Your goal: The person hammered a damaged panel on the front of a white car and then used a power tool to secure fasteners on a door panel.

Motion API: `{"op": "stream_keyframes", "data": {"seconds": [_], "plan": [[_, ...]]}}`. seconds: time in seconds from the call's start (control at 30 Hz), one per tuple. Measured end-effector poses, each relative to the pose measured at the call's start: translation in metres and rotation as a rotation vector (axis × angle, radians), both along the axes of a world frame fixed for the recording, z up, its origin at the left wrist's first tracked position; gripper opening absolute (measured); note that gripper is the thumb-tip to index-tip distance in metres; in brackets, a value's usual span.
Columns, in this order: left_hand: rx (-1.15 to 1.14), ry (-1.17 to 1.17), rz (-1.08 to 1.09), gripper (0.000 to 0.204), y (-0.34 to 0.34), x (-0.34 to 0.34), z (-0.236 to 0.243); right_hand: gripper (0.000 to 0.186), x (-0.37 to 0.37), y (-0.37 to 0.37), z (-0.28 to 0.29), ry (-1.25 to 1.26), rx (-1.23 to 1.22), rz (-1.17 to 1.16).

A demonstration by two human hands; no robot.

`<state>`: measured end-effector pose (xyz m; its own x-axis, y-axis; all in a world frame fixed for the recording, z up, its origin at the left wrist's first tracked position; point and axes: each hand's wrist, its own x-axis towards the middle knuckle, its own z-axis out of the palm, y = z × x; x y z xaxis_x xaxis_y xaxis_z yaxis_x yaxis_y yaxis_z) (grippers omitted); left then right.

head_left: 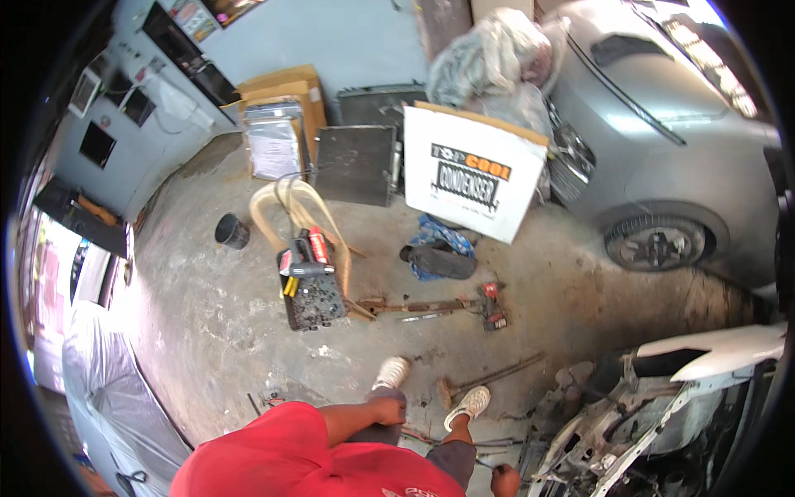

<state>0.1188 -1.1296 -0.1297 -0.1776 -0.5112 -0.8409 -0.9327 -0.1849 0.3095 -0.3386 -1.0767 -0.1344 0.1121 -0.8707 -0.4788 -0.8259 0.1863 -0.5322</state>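
My left hand (387,408) rests against my left thigh beside the knee, its fingers too small to make out. Low in the picture, my right hand (504,480) is curled beside the stripped car front (613,455); what it holds, if anything, is hidden. Thin rods (489,451) lie on the floor near that hand. A long-handled hammer (448,393) lies by my right shoe (469,404). Farther ahead, a red and black cordless drill (493,306) rests at the end of a rusty metal bar (422,306).
A beige plastic chair (263,207) carries a black tray of small parts (319,302) and a red can (317,244). A black bucket (232,231) stands left. Blue cloth (433,228), a white box (464,203) and a grey car (662,174) are ahead; a covered vehicle (116,389) stands left.
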Motion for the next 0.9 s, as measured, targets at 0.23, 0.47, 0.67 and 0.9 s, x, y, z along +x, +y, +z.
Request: {"op": "stream_keyframes", "data": {"seconds": [0.23, 0.47, 0.67, 0.9], "plan": [[-0.049, 0.066, 0.038, 0.066, -0.032, 0.073, 0.058, 0.019, -0.085, 0.131, -0.068, 0.317, 0.179, 0.193], [-0.052, -0.155, 0.019, 0.084, 0.047, 0.282, 0.018, 0.028, 0.104, 0.17, 0.034, 0.213, 0.619, -0.001], [0.211, -0.309, -0.239, 0.084, -0.012, 0.331, 0.041, 0.028, 0.228, 0.273, 0.092, 0.103, 0.268, -0.446], [0.013, -0.204, -0.464, 0.08, -0.039, 0.255, 0.062, 0.028, 0.289, 0.409, 0.102, -0.012, 0.266, -0.838]]}}
